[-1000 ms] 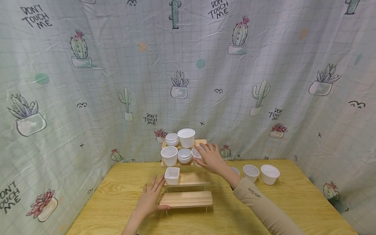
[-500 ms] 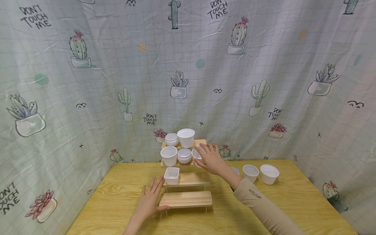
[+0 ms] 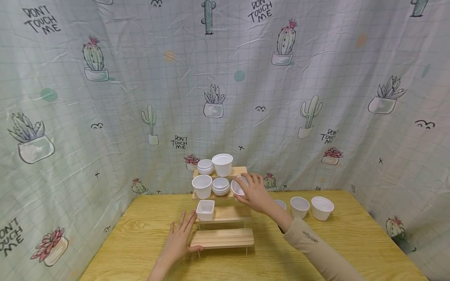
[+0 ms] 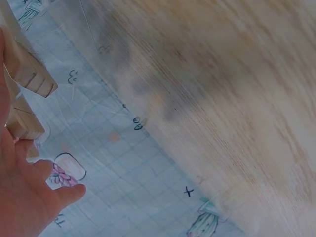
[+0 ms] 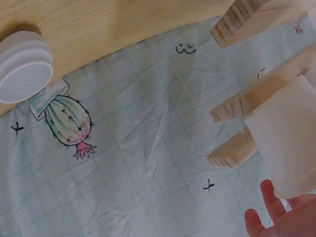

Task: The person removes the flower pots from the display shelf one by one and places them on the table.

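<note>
My right hand (image 3: 256, 194) grips a round white plant pot (image 3: 237, 186) at the right end of the second-highest shelf (image 3: 197, 195) of a wooden tiered stand. The pot leans a little toward the front, and the hand hides its right side. In the right wrist view this pot (image 5: 286, 143) sits beside the shelf ends, with fingertips (image 5: 269, 190) near its rim. My left hand (image 3: 178, 240) rests with fingers spread along the stand's left side, its thumb at the lowest shelf (image 3: 223, 238). Its fingertips lie close to a square white pot (image 3: 206, 210) on the third shelf (image 3: 232, 214).
A larger round pot (image 3: 203, 186) and a small ridged pot (image 3: 220, 186) share the second shelf. The top shelf (image 3: 240, 170) bears a ridged pot (image 3: 205, 166) and a tall pot (image 3: 222, 164). Several pots, including one far right (image 3: 322, 208), stand on the table (image 3: 133, 234).
The gripped pot has shifted slightly right and tipped, widening its distance from the ridged pot. My right hand has moved slightly right and down with it. The left hand has hardly moved.
</note>
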Tool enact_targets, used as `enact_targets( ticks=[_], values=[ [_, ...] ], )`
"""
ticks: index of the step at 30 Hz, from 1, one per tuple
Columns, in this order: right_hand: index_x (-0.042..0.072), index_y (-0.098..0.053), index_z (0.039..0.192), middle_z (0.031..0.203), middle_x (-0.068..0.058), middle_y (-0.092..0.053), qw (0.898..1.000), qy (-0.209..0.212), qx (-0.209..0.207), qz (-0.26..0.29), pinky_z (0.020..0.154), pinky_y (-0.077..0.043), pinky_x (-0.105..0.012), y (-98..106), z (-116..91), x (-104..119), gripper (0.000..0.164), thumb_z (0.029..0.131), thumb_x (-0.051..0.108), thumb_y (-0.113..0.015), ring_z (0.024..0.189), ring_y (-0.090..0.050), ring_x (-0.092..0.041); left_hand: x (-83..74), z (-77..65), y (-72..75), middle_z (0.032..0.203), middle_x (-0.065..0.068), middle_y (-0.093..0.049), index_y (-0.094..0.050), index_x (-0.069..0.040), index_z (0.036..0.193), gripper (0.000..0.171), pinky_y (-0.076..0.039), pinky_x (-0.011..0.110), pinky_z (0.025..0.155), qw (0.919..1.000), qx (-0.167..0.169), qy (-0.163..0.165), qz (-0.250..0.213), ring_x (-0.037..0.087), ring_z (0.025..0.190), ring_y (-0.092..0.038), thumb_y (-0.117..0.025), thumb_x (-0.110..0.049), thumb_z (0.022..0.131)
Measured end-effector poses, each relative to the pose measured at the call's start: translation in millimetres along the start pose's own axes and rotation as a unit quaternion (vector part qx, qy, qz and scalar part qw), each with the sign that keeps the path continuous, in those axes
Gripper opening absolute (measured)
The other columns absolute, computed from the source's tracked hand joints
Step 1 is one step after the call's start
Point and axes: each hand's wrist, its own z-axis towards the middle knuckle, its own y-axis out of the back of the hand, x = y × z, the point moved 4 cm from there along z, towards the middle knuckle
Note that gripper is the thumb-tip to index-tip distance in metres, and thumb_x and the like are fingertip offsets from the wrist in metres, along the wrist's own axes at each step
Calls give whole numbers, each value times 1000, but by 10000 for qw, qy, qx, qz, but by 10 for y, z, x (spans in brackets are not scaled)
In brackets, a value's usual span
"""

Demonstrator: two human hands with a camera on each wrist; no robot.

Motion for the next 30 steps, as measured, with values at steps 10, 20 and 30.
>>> enact_targets(
  ticks=[10,20,30],
  values=[
    [18,-45,130,123,-16,-47,9999,130,-53,101,85,-35,-54,56,-89,24,54,82,39,-60,108,-43,-33,5,-3,-11,149,1,-21,-22,-17,143,109,-21,67,100,10000,-55,-23,47,36,135,-18,-71,-59,56],
    [18,-45,130,124,-17,-46,9998,121,-99,107,84,-33,-51,124,-209,14,54,84,44,-55,106,-41,-31,-4,-11,-2,150,-3,-18,-23,-16,142,109,-24,68,97,9994,-296,-163,20,38,133,-23,-72,-58,54],
    [17,-46,129,121,-15,-47,9995,45,-282,119,88,-33,-56,175,-372,-26,56,80,42,-60,107,-41,-33,-9,-22,6,149,1,-22,-23,-15,142,108,-25,69,96,9995,-252,-161,43,40,132,-24,-71,-58,55]
  ],
)
